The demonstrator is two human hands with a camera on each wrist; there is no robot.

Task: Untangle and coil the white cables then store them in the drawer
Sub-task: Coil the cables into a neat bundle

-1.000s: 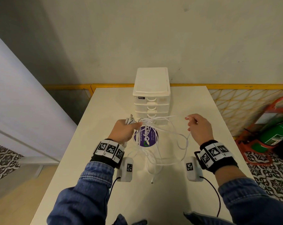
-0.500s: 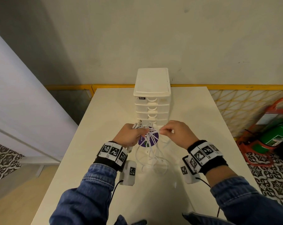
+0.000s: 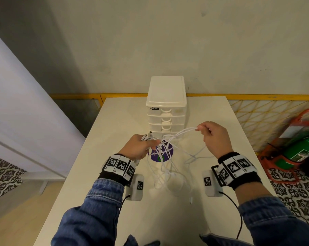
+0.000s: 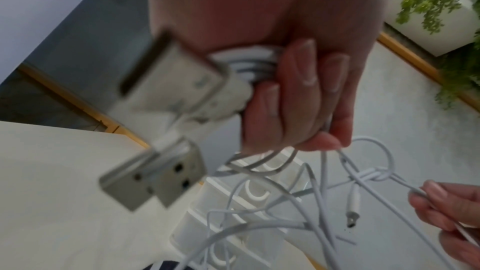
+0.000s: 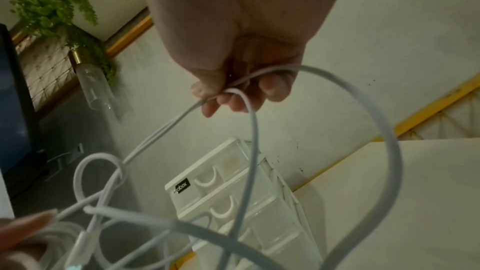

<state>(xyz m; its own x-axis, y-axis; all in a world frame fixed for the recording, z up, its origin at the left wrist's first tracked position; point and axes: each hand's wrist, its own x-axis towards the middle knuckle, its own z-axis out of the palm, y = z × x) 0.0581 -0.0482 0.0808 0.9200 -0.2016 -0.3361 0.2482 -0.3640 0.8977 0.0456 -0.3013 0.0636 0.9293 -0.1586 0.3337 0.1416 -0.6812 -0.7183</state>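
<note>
Nearest, at the bottom of the head view, two denim sleeves (image 3: 89,215) are seen reaching up the frame over a cream tabletop (image 3: 104,201), each wrist wrapped in a black band carrying square black-and-white markers. Just above centre-left, the left hand (image 3: 138,148) is closed around a bundle of white cables (image 3: 167,157); in the left wrist view its fingers (image 4: 298,98) are curled tightly on several strands, and two blurred metal USB plugs (image 4: 166,81) stick out of the fist toward the left of the frame. Loose loops hang from that fist down to the tabletop in the middle of the frame, partly lying over a round purple sticker (image 3: 158,153). To the right of centre, the right hand (image 3: 215,137) is raised, its fingers (image 5: 231,100) pinched together on a doubled strand that is stretched across to the left hand. A knot is visible along that strand. Farther back, at centre, a small white drawer unit (image 3: 166,96) stands on the tabletop with its drawers closed. Behind it, a pale wall fills the top of the frame.
</note>
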